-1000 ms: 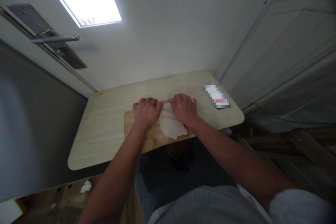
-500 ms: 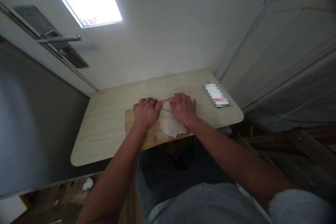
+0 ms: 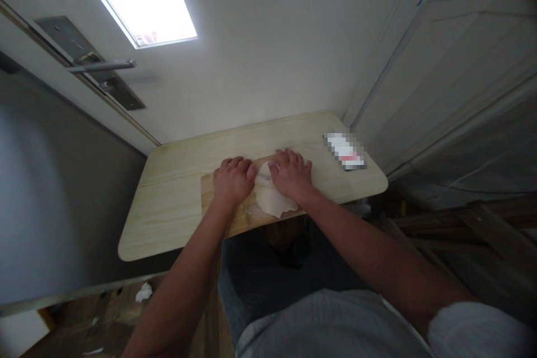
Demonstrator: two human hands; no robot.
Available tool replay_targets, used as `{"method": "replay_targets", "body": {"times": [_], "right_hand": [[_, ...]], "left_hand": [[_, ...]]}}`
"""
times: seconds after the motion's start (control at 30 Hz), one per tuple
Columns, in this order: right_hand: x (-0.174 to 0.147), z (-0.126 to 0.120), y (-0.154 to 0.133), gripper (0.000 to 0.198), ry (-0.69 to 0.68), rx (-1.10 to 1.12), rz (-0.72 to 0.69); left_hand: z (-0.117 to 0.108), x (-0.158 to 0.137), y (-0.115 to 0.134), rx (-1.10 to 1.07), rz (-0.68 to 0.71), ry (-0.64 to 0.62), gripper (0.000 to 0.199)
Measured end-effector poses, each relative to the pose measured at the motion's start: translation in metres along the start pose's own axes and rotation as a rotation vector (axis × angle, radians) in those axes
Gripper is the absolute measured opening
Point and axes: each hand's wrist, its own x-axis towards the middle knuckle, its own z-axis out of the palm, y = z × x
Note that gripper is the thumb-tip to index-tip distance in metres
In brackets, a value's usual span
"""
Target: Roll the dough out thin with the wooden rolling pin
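Head view: pale dough (image 3: 272,200) on wooden board (image 3: 208,190), between hands. Right hand (image 3: 291,172) palm-down over its edge, left hand (image 3: 233,180) palm-down alongside, fingers bent (undersides hidden, cannot tell if gripping). Best, probably: even pressure through both palms, board steady on table (image 3: 168,193), dough unstretched.

The palms of the left hand (image 3: 232,183) and right hand (image 3: 291,174) are hidden; the latter covers part of the dough (image 3: 273,200). Pixelation obscures the phone (image 3: 344,151); the view's upper edge cuts off the bright window (image 3: 142,0).
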Motion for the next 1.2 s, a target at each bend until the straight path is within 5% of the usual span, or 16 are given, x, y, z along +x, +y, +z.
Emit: {"method": "replay_targets", "body": {"times": [1.2], "right_hand": [[-0.043, -0.003, -0.012, 0.062, 0.044, -0.073, -0.166]], "left_hand": [[0.000, -0.037, -0.007, -0.135, 0.000, 0.050, 0.040]]}}
